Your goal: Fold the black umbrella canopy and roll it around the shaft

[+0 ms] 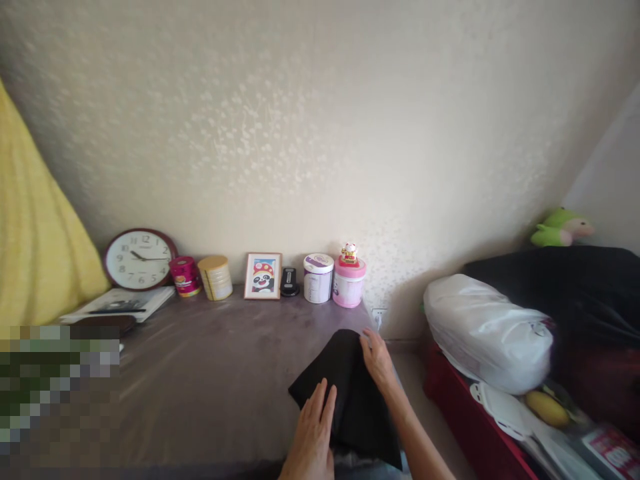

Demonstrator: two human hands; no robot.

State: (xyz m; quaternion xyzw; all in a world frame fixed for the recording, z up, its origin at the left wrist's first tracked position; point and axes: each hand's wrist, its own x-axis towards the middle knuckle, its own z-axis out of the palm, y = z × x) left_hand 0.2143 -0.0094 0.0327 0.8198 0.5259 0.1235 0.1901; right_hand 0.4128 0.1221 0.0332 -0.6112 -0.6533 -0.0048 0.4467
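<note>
A folded black cloth lies at the right front part of the grey-covered table; which kind of article it is I cannot tell. My left hand rests on its near left part, with the fingers stretched out and lying flat. At the cloth's far right edge, my right hand touches the fabric with slightly bent fingers apart. The lower end of the cloth reaches the table's front edge, close to my body.
Along the wall stand a round clock, a magenta tin, a yellow-lidded can, a panda picture frame, a purple-and-white tub and a pink tub. A white plastic bag bulges at right, above a red container.
</note>
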